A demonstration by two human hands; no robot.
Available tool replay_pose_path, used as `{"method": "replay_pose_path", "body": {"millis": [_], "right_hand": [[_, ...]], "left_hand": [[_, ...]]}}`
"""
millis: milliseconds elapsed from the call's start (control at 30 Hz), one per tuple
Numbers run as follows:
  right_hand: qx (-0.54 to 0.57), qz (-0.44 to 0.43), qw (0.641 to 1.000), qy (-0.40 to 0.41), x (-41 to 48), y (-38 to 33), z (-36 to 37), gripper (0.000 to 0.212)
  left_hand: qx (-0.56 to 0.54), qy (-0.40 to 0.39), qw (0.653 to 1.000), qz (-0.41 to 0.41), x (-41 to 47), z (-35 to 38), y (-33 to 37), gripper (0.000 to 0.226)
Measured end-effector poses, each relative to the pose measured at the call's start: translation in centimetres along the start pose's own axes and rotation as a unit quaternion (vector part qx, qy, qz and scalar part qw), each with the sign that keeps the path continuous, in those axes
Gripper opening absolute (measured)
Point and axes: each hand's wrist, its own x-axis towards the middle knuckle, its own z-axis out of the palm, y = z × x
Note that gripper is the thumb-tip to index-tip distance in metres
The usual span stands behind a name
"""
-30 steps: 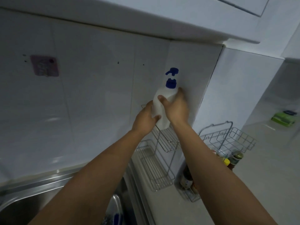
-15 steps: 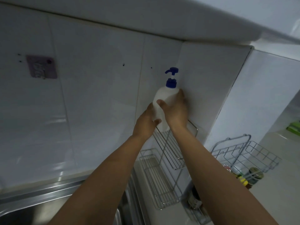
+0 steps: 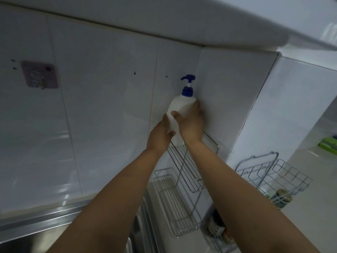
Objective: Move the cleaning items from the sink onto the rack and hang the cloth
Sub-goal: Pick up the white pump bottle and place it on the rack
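A white pump bottle (image 3: 179, 106) with a blue pump head stands upright at the top shelf of a two-tier wire rack (image 3: 184, 172) against the tiled wall. My left hand (image 3: 159, 136) grips its lower left side. On the right, my right hand (image 3: 191, 121) wraps around its body. The bottle's base sits at the upper shelf's back end; I cannot tell whether it rests on the wires. The lower shelf (image 3: 175, 203) holds nothing. No cloth is in view.
A steel sink edge (image 3: 36, 225) runs along the bottom left. A pink adhesive hook (image 3: 39, 74) is stuck on the wall at left. A second wire basket (image 3: 273, 174) with jars stands at right, beside a green sponge (image 3: 328, 143) on the counter.
Both hands keep hold of the bottle. The view has shifted left and down, so the bottle's base now appears at the upper shelf; the pump head shows more clearly.
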Motion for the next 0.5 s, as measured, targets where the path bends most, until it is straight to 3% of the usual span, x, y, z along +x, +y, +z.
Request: {"method": "replay_pose_path", "body": {"millis": [200, 333, 500], "right_hand": [[-0.073, -0.001, 0.997, -0.015, 0.0, -0.3, -0.5, 0.083], [-0.064, 0.015, 0.997, -0.049, -0.8, -0.5, -0.4, 0.082], [-0.133, -0.065, 0.986, -0.076, -3.2, -0.8, -1.9, 0.080]], "left_hand": [[0.028, 0.000, 1.000, -0.009, -0.4, 0.1, 0.3, 0.071], [0.050, -0.001, 0.999, -0.004, -0.6, 0.0, 0.4, 0.068], [0.129, 0.013, 0.992, 0.000, -2.8, -1.2, -0.2, 0.062]]}}
